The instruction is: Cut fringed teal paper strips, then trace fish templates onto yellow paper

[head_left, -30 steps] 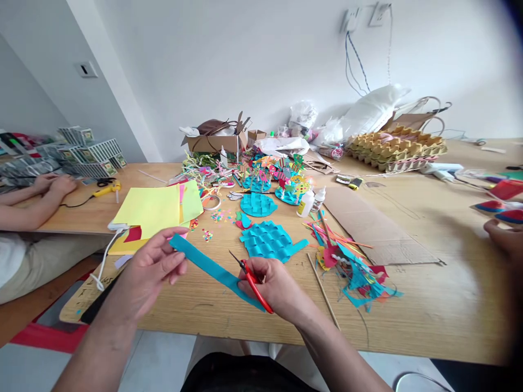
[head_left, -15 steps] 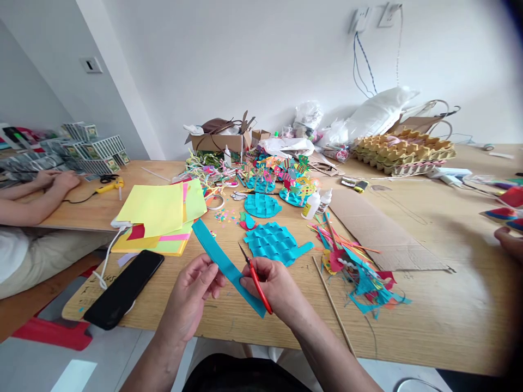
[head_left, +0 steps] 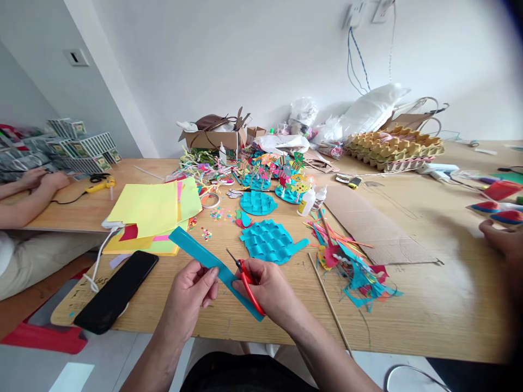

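Observation:
A long blue paper strip (head_left: 195,249) slants between my two hands above the table's front edge. My left hand (head_left: 195,288) pinches it near the middle between thumb and fingers. In my right hand (head_left: 265,286) are red-handled scissors (head_left: 250,294), their dark tips pointing up and away. The right thumb also touches the lower part of the strip. Just beyond my hands lies a woven blue paper piece (head_left: 267,242) with a tab at its right. A smaller woven blue piece (head_left: 258,202) lies behind it.
Coloured paper sheets (head_left: 143,209) and a black phone (head_left: 116,291) lie at left. Glue bottles (head_left: 306,201), paper scraps (head_left: 359,277), a thin stick (head_left: 330,305) and a cardboard sheet (head_left: 371,228) are at right. Other people's hands (head_left: 49,179) show at far left and right (head_left: 500,237).
The view has shifted slightly to the right. The strip's upper end has dipped to the left, so it lies flatter. Both hands keep their hold.

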Action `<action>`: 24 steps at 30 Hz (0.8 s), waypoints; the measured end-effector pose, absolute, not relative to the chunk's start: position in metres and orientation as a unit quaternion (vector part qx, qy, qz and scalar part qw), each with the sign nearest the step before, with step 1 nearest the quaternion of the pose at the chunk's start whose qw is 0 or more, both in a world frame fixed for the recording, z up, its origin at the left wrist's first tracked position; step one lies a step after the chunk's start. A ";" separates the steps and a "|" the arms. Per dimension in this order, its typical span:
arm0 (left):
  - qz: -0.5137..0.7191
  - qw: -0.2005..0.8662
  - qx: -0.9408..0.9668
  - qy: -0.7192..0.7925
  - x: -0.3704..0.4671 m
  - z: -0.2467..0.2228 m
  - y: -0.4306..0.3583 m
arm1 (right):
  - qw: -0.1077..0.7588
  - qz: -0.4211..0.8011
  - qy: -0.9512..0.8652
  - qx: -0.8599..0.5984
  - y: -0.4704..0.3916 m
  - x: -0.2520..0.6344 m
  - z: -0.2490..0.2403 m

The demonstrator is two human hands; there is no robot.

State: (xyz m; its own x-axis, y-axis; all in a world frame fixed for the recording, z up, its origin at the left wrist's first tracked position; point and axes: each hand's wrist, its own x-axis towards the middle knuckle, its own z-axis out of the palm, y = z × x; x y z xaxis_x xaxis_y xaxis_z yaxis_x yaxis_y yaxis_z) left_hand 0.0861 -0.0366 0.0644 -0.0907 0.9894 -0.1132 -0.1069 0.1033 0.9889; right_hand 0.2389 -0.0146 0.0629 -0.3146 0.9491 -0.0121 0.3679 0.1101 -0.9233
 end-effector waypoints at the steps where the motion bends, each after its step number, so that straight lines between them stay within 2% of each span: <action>1: 0.520 0.526 0.422 0.524 0.086 0.065 -0.037 | 0.322 0.458 -0.669 -0.489 -0.015 0.239 0.062; 8: 0.537 0.519 0.419 0.516 0.087 0.068 -0.037 | 0.324 0.483 -0.649 -0.491 -0.013 0.236 0.063; 18: 0.528 0.523 0.420 0.521 0.094 0.060 -0.039 | 0.365 0.440 -0.656 -0.493 -0.013 0.229 0.060; 24: 0.551 0.526 0.400 0.510 0.089 0.063 -0.040 | 0.357 0.457 -0.661 -0.476 -0.015 0.231 0.062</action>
